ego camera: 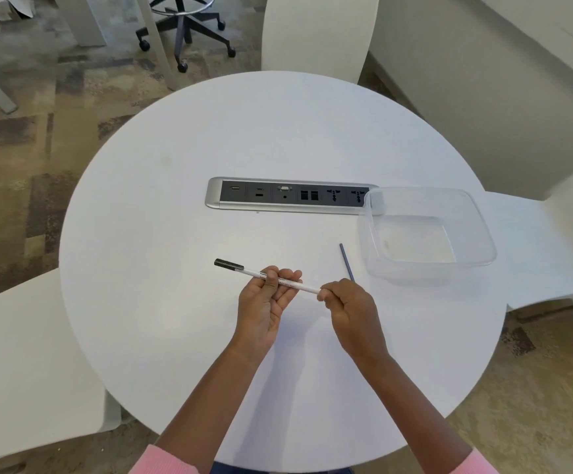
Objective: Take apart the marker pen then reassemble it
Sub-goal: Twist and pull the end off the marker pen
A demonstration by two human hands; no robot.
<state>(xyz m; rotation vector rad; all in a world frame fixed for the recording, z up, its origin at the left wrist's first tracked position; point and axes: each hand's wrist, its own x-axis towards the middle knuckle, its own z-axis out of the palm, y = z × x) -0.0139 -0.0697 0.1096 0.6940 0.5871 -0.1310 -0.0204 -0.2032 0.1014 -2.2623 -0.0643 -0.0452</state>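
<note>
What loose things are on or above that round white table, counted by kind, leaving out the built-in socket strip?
White marker pen barrel with black cap, held above the table by the left hand and right hand: 1
Thin grey ink rod lying on the table: 1
Clear plastic rectangular container: 1
Total: 3

Bright, even light, faint shadows on the table [175,200], wide-angle bending at edges.

floor: patchy brown-grey carpet [21,138] | furniture: round white table [175,165], white chairs [316,32] around it, black swivel chair base [186,32] behind | wall: white [483,80]
</note>
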